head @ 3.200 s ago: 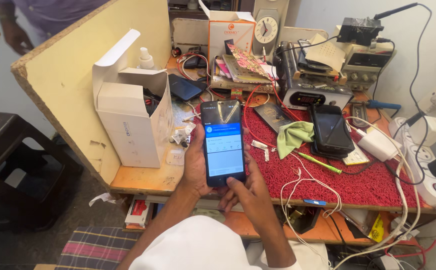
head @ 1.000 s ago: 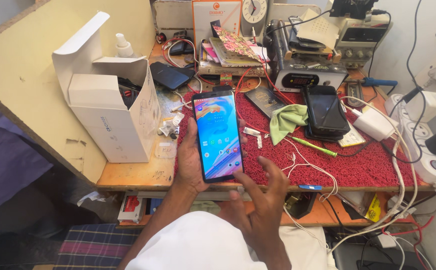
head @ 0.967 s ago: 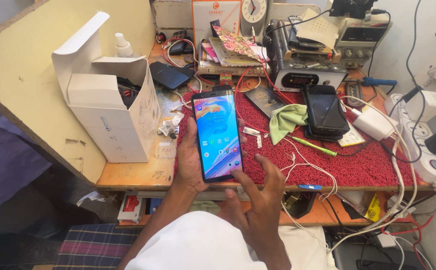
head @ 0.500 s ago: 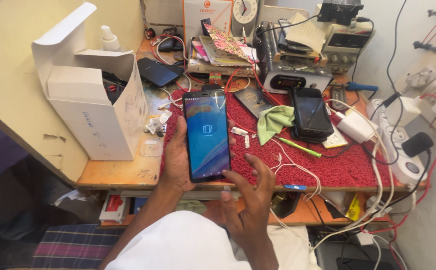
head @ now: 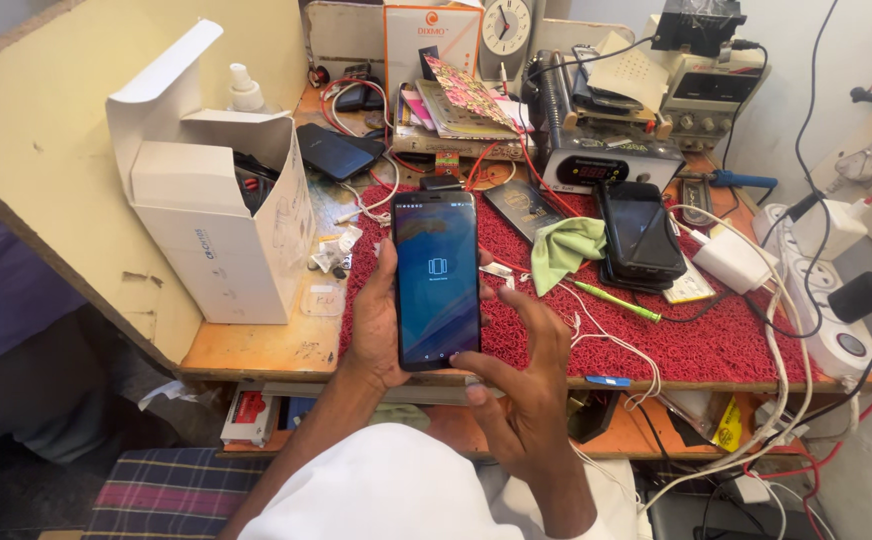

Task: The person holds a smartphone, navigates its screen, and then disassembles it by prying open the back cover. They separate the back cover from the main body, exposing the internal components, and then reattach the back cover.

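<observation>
The left hand (head: 374, 325) is wrapped around a dark smartphone (head: 437, 281), palm behind the back and fingers curled along its left edge, holding it upright above the front edge of the wooden bench (head: 256, 348) with the lit screen facing the camera. The screen shows a dark blue background with a small white icon in its upper half. The right hand (head: 524, 385) sits just below and to the right of the held phone, fingers spread loosely; its thumb lies against the lower right corner of the screen, and the hand grasps nothing. Behind the phone and to its right a red textured mat (head: 696, 340) covers the bench. On that mat, to the right of the grip, lies a crumpled green cloth (head: 566, 248), and further right a stack of dark phones (head: 640, 232) with screens off. A green pen (head: 616, 300) lies on the mat between the cloth and the right hand's fingertips, apart from both. White cables (head: 768, 340) trail across the mat's right side. To the left of the grip stands an open white cardboard box (head: 218, 210), lid raised, well apart from the left hand. Beyond the phone, at the back of the bench, are a digital-readout station (head: 611, 165) and a small white clock (head: 506, 25). A white sleeve (head: 386, 490) covers the person's lap area below both hands.
</observation>
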